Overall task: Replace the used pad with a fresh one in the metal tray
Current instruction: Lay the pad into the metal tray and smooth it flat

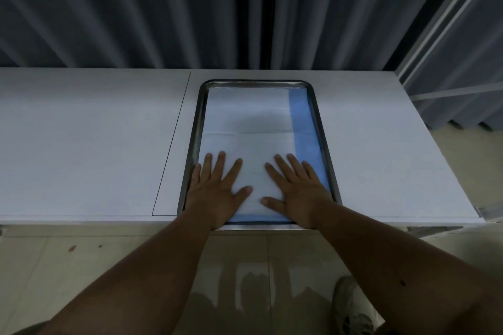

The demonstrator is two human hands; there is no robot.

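Both the left hand [217, 187] and right hand [296, 190] lie spread flat on the pad [250, 117], near end of the tray [317, 106]. Smooth outward toward the far end; used or fresh seems unclear.

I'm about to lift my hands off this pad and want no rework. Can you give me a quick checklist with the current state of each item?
1. Pad lies inside the metal tray: ok.
2. Left hand flat, fingers spread on the pad's near end: ok.
3. Right hand flat on the pad beside it: ok.
4. Pad lies flat: mostly ok; a fold crease crosses the middle.
5. Pad squared to the tray: not ok; the blue border shows along the right and near edges only, and bare metal shows at the far end.
6. Whether this pad is fresh or used: cannot tell.
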